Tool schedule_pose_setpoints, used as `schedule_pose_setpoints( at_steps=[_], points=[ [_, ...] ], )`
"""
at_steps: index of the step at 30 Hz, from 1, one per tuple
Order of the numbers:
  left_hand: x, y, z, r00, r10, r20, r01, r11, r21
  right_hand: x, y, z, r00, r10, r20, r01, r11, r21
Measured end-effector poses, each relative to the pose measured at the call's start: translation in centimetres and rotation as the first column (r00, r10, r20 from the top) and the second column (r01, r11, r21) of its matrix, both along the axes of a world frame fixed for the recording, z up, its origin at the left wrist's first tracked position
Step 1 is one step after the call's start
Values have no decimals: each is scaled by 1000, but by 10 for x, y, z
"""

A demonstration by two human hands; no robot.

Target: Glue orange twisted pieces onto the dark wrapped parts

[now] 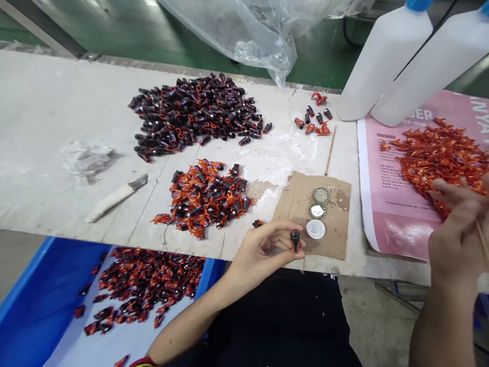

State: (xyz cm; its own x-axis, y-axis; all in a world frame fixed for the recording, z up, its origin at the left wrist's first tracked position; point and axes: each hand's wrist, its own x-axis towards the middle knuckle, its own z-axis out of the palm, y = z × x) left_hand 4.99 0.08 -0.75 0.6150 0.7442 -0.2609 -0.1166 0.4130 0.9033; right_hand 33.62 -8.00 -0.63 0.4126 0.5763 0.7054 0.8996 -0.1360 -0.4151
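Note:
My left hand (263,250) pinches a small black piece with orange edges (295,240) between thumb and fingers, above the front edge of the table. Beside it a piece of cardboard (332,239) carries two crimped metal bottle caps (318,210) and a round white cap (315,229). At the right, my right hand (456,229), somewhat blurred, is over the near side of a pile of orange pieces (435,153) on a pink printed sheet (385,214). A thin wooden stick (482,239) shows in that hand; whether its fingertips touch an orange piece I cannot tell.
A large heap of black pieces (198,112) and a smaller heap of black-and-orange pieces (210,196) lie on the table. A knife (116,199), crumpled tissue (86,158) and another stick (330,150) lie nearby. White bottles (385,56) stand behind; a blue bin (34,295) sits below left.

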Motion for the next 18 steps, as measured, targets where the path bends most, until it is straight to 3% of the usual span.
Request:
schedule_pose_setpoints(
  at_steps=[2,4,7,9,13,18],
  points=[
    [-1,0,1,1000,13,-1,-12,1000,14,32,11,9,988,-1,153,37,972,-231],
    [0,0,1,1000,12,13,-12,1000,26,55,28,15,966,28,258,94,889,-449],
    [-1,-2,-4,1000,1,22,-2,999,46,67,59,19,953,22,303,184,752,-634],
    [-2,-3,-8,1000,-3,24,1,998,70,65,80,18,951,18,308,203,715,-669],
    [-4,-3,-7,1000,9,23,-11,996,84,56,111,12,955,39,295,187,693,-696],
    [-4,-1,5,999,39,21,-39,999,29,57,126,8,979,52,197,100,719,-688]
  ],
)
